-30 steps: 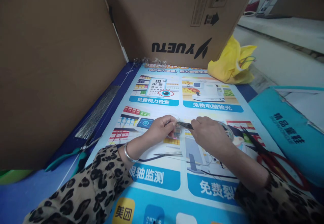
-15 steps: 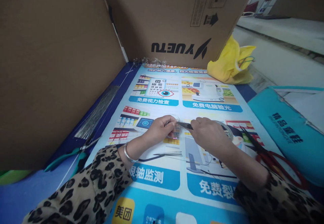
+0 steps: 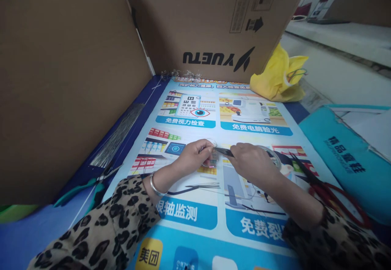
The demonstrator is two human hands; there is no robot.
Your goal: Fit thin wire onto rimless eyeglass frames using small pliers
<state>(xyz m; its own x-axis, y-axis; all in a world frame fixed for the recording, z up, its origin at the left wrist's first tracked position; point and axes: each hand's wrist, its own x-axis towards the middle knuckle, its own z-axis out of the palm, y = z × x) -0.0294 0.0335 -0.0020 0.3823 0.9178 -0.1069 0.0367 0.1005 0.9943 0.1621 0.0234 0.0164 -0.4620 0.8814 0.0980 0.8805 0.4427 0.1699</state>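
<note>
My left hand (image 3: pixel 197 156) is closed, pinching a thin bent wire piece (image 3: pixel 214 165) whose loops stick out past the fingertips. Some of that piece is too fine to make out. Wrapped around dark-jawed pliers (image 3: pixel 224 151) is my right hand (image 3: pixel 252 159), and the jaws reach the wire beside my left fingertips. The handles are hidden in my palm. Partly behind my right hand lies a coil of wire (image 3: pixel 276 158). Several short straight wires (image 3: pixel 204 185) lie below my hands on the printed poster (image 3: pixel 221 188).
Green-handled pliers (image 3: pixel 97 180) and a bundle of straight wires (image 3: pixel 119 133) lie at left. Red-handled scissors (image 3: pixel 332 196) and a teal box (image 3: pixel 351 152) are at right. Cardboard (image 3: pixel 207 21) stands behind, with small wire pieces (image 3: pixel 186 75) and a yellow bag (image 3: pixel 277 78) before it.
Both hands stay nearly in place, still gripping the wire piece and the pliers. The wire loops by my left fingertips have shifted very slightly.
</note>
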